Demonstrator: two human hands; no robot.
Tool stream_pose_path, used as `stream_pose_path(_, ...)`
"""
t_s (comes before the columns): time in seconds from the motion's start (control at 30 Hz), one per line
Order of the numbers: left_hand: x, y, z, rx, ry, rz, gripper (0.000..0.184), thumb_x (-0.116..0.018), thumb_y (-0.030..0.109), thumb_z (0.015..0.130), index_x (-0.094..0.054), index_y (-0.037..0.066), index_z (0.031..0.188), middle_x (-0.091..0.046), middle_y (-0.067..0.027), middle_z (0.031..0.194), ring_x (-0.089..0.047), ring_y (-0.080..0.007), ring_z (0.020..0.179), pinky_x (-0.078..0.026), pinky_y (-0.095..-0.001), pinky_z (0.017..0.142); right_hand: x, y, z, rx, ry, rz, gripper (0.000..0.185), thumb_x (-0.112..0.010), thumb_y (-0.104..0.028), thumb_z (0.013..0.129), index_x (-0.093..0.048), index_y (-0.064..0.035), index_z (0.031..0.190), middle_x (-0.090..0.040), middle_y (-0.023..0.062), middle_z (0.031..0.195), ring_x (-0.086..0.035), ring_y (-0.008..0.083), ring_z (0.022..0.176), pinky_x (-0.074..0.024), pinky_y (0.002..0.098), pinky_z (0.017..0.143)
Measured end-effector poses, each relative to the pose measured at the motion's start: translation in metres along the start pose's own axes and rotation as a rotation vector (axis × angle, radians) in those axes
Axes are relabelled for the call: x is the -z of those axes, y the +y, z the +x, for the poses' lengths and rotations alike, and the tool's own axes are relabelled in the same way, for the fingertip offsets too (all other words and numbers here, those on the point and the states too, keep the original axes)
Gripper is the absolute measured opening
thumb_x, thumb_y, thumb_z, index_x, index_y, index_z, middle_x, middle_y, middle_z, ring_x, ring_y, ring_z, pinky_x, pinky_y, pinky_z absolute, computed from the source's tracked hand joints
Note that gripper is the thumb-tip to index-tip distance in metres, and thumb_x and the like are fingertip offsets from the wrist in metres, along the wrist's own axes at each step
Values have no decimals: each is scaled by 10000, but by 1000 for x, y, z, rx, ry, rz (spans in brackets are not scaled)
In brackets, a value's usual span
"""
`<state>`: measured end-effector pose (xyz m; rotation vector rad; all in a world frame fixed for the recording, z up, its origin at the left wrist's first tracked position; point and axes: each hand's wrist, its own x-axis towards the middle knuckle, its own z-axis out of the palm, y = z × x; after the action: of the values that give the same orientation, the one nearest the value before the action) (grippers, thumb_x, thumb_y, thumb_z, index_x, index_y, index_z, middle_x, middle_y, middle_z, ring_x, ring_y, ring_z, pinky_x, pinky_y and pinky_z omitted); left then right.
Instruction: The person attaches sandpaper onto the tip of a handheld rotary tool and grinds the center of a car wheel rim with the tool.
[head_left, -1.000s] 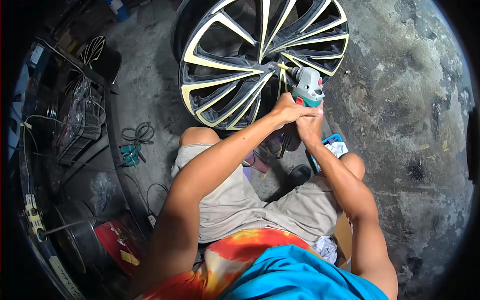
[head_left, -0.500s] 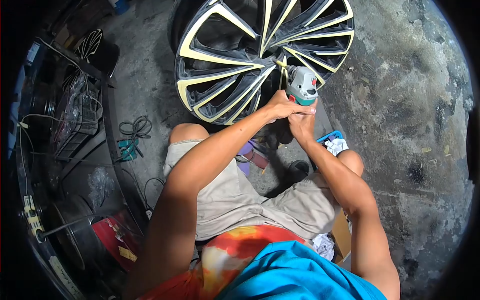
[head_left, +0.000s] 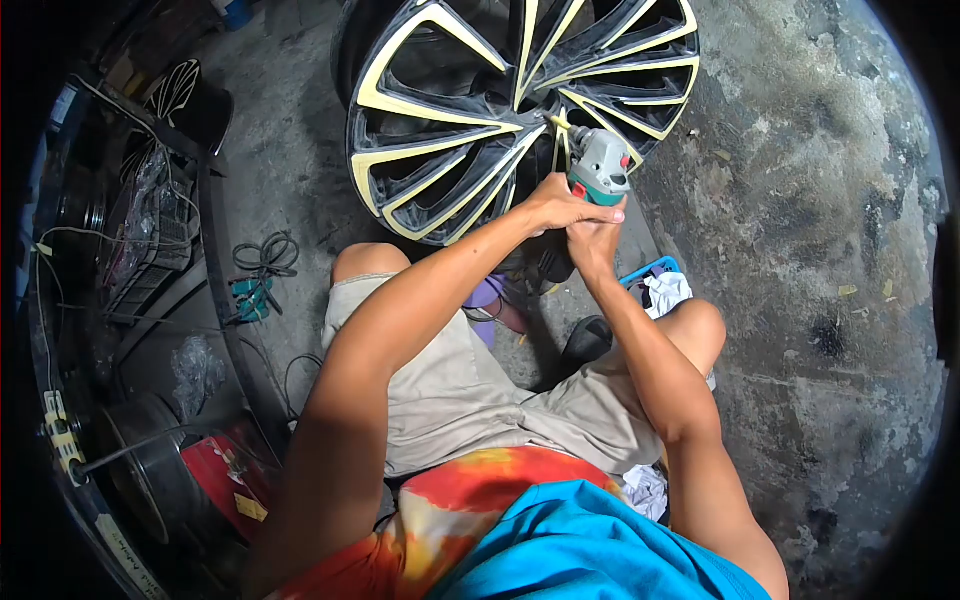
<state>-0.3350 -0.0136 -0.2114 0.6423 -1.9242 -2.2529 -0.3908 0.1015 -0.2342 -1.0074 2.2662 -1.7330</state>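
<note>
Both my hands are closed round an angle grinder (head_left: 602, 165) with a grey head, green body and red button. My left hand (head_left: 560, 205) grips it from the left side, its thumb stretched across the body. My right hand (head_left: 595, 240) wraps the body just below. A narrow yellowish tip (head_left: 558, 122) sticks out of the tool toward the middle of a large alloy wheel (head_left: 440, 140). The wheel has black spokes with pale yellow faces and grey dusty sides. Whether the tip touches a spoke, I cannot tell.
At left, a coiled cable with a green tool (head_left: 252, 298) lies on the concrete floor. Beyond it are a dark metal frame (head_left: 232, 345), a crate (head_left: 150, 250) and another wheel (head_left: 195, 105). A blue tray (head_left: 655, 268) holding white paper sits by my right knee.
The grinder and both hands have shifted slightly left in view, and the wheel sits slightly left and higher. The grip looks the same.
</note>
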Motion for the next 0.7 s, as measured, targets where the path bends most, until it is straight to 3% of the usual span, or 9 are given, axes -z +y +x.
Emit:
stream_pose_path(0.17,-1,5,-11,-10,19,42,685,-980,372,678,-724,-15,1182,-738,-112,1151,-694,-161,1043,-533,-309,957,-3,4,-5,32,-17,119,699,-790,-196,786,-395,25,1318,-653,265,1127,-680,416,1022,-522,468,888)
stream_pose_path(0.47,4,7,-8,3,-38,17,738,-994,335,657,-695,-10,1237,-728,-103,1181,-683,-161,1071,-521,-315,984,-8,12,-4,-30,19,35,791,-804,-212,786,-355,39,1388,-646,256,1155,-669,398,1069,-516,460,914)
stream_pose_path(0.63,4,-4,-10,27,47,160,774,-994,354,653,-684,-9,1261,-714,-107,1214,-673,-166,1092,-510,-317,999,-12,13,-10,15,2,47,763,-796,-202,797,-361,29,1380,-653,236,1165,-667,372,1078,-515,452,924)
stream_pose_path(0.7,3,-2,-11,24,-1,73,765,-993,342,658,-684,-13,1260,-718,-104,1213,-674,-166,1094,-508,-314,1002,-12,15,-10,-18,11,71,748,-797,-203,799,-369,27,1367,-654,232,1163,-666,370,1078,-514,454,927)
